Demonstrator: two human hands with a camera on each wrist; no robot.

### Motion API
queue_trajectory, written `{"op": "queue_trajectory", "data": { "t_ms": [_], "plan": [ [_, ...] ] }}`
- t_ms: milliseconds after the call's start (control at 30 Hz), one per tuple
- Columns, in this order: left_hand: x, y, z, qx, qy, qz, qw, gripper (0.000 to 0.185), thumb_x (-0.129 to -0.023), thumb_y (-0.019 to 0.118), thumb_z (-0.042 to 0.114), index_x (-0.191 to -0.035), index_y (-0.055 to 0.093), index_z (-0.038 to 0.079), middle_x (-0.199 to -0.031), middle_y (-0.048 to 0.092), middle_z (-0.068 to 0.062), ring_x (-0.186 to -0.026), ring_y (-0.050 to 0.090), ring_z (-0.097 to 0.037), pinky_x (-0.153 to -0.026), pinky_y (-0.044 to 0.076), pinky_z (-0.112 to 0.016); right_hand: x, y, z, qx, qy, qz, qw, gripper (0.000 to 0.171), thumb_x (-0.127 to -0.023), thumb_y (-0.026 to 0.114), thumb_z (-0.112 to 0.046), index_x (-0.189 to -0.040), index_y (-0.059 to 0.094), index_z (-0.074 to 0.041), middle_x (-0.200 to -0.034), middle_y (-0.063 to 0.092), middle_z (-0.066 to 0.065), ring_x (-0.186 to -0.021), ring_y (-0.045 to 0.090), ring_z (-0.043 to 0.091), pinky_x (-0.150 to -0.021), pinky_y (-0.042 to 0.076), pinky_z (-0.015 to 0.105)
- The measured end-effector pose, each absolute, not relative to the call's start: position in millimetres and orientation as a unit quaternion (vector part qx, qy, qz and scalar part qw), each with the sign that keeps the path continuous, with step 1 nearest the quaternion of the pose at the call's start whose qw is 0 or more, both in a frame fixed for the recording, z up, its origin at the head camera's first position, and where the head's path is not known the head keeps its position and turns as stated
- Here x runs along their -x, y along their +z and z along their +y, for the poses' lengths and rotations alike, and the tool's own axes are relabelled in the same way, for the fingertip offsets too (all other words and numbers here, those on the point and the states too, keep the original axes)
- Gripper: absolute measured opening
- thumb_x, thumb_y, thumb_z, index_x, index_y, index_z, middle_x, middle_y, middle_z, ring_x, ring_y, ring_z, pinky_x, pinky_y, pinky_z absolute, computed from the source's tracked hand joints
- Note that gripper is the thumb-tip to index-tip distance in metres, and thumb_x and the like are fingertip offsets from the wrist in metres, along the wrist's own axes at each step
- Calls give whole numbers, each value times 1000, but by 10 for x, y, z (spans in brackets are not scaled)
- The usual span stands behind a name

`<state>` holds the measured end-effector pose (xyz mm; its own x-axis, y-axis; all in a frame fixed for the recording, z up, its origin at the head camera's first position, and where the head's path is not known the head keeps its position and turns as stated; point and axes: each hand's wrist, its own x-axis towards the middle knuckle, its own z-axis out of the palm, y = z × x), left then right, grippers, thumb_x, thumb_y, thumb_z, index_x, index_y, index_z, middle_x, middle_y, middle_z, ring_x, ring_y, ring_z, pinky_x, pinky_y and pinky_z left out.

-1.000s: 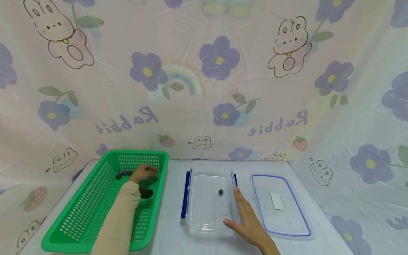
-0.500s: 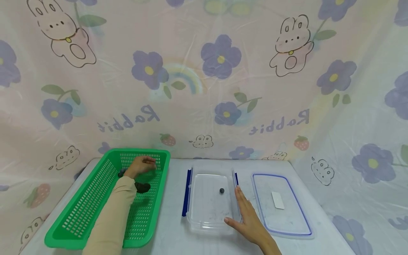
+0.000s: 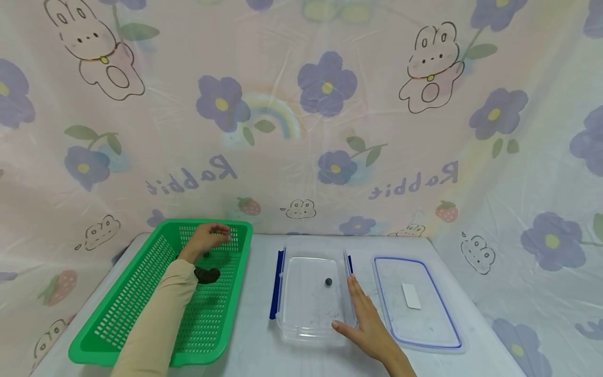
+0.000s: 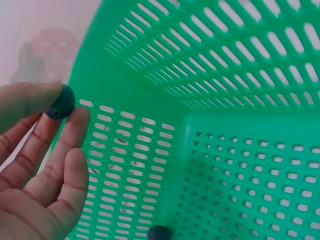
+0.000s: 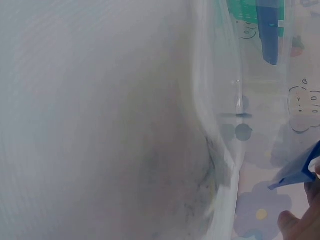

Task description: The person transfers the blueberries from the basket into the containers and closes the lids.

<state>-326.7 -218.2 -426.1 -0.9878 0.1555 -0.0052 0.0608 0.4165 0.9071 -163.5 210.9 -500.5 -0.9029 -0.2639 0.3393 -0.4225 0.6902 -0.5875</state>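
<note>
My left hand is above the far end of the green plastic basket. In the left wrist view, its thumb and fingertip pinch a blueberry; the other fingers curl loosely. Another blueberry lies on the basket floor. A clear plastic box with raised blue side clips stands to the right, one blueberry inside. My right hand rests along the right side of that box, fingers fairly straight, thumb at its front corner. A blue clip appears beside its fingers in the right wrist view.
Right of the box lies its clear lid with a blue seal, bearing a white rectangle. A patterned curtain hangs behind the white-covered table. A dark object sits against the left wrist.
My left hand has risen from inside the basket towards its far rim, drawing slightly left. The right hand stays by the box, and the box's single blueberry stays put.
</note>
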Motion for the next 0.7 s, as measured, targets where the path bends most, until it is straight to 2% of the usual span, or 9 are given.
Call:
{"op": "queue_trajectory", "data": {
  "t_ms": [400,700],
  "plan": [
    [3105,-3996,-2092,-90,516,852,15,42,-94,67,18,-128,54,-3,-128,52,-21,-119,47,-38,-96,41,-53,1637,-5001,2115,-190,337,-915,113,97,-85,72,-38,-154,15,-2,-159,14,16,-142,20,39,-102,17,71],
    [3031,-3836,-1995,-109,516,849,10,44,-93,69,23,-127,56,-1,-125,57,-17,-118,50,-35,-96,41,-53,1640,-4941,2125,-180,326,-924,90,98,-85,71,-43,-156,13,-7,-159,13,16,-142,19,40,-102,20,71]
  ]
}}
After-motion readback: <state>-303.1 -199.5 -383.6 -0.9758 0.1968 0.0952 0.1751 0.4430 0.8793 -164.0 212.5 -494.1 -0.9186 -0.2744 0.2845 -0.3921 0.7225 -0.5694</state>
